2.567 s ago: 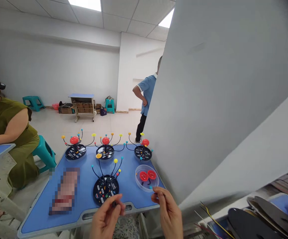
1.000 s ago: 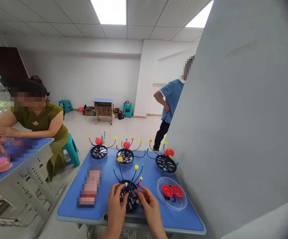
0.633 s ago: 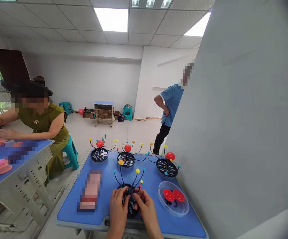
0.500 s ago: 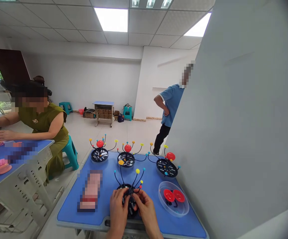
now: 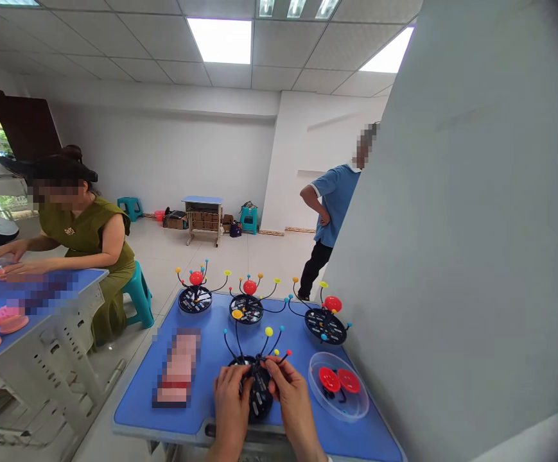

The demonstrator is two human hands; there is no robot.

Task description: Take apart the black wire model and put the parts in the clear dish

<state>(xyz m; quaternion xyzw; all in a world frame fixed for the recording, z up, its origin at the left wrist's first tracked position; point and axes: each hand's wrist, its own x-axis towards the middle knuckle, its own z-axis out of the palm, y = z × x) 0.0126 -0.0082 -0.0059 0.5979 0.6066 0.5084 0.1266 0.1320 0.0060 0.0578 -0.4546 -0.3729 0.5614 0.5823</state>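
Right fingers [image 5: 279, 373] pinched on red-tipped stem [image 5: 288, 353], left fingers [image 5: 233, 376] touching black base [image 5: 261, 396], grip unclear

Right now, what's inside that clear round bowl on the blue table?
Inside the clear bowl are two red round pieces and a curved black piece. The red pieces cover part of the bottom, so anything fully under them can't be seen.

Desktop [image 5: 201, 362]: blue, with a pale grey edge [image 5: 173, 437]. Solar-system model base [image 5: 262, 401]: black, patterned in white markings; its balls [image 5: 269, 332]: orange, yellow, blue, red. Half-shells [image 5: 329, 380]: red. Bowl [image 5: 354, 416]: clear, colourless.
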